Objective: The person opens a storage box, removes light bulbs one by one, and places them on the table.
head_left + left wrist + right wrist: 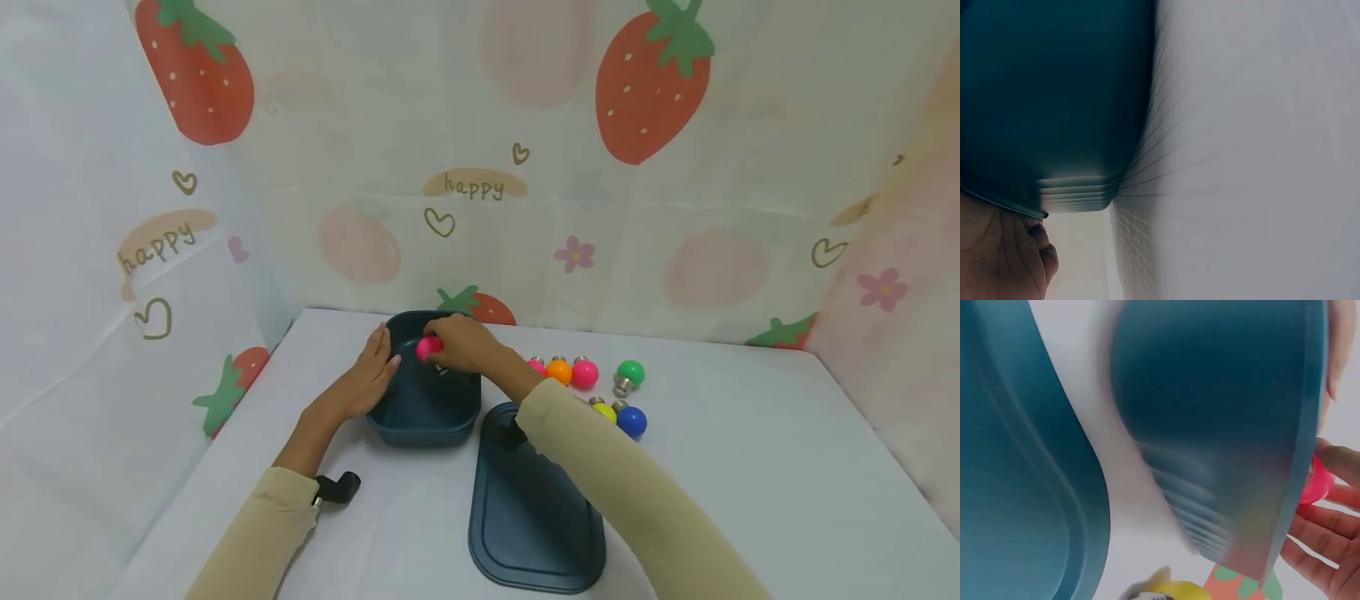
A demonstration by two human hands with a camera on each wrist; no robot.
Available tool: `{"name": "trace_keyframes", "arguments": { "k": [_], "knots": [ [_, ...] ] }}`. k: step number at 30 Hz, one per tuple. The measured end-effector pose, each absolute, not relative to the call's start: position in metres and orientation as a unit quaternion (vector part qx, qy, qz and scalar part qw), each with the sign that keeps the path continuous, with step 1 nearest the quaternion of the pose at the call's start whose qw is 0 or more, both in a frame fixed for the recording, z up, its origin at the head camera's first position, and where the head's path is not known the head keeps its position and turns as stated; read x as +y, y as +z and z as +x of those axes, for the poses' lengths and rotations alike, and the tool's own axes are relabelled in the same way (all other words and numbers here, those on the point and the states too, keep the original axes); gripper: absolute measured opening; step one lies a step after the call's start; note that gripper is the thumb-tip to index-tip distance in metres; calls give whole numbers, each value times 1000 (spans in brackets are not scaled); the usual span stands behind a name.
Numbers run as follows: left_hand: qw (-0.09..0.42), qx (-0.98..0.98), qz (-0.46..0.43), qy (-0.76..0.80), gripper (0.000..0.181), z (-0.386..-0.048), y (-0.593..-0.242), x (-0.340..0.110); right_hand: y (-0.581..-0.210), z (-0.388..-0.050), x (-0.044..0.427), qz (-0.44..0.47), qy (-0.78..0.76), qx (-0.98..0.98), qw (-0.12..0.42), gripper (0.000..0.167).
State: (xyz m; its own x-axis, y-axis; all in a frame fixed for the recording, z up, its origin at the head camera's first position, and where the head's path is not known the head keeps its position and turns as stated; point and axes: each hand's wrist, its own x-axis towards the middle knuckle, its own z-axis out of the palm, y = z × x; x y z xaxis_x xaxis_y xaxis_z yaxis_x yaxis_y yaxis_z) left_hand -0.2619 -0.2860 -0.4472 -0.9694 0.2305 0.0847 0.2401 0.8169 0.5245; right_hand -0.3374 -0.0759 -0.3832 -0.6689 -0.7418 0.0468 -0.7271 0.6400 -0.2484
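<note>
A deep dark blue plastic box stands on the table. My left hand rests along its left rim with fingers fairly straight; the left wrist view shows the palm against the rim. Over the inside of the box, my right hand pinches a small pink light bulb between thumb and fingers. A bit of metal shows just below those fingers. In the right wrist view the pink bulb is at the box's rim, partly hidden by it. The far inner corner of the box is behind my right hand.
The matching dark blue lid lies flat under my right forearm. Right of the box are several loose bulbs, including orange, pink, green, yellow and blue. A strawberry-printed curtain hangs behind the table.
</note>
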Motion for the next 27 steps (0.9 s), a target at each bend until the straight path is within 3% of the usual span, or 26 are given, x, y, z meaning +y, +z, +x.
{"name": "trace_keyframes", "arguments": {
  "k": [27],
  "knots": [
    [-1, -951, -123, -284, 69, -261, -449, -285, -373, -310, -17, -365, -250, 897, -26, 48]
  ]
}}
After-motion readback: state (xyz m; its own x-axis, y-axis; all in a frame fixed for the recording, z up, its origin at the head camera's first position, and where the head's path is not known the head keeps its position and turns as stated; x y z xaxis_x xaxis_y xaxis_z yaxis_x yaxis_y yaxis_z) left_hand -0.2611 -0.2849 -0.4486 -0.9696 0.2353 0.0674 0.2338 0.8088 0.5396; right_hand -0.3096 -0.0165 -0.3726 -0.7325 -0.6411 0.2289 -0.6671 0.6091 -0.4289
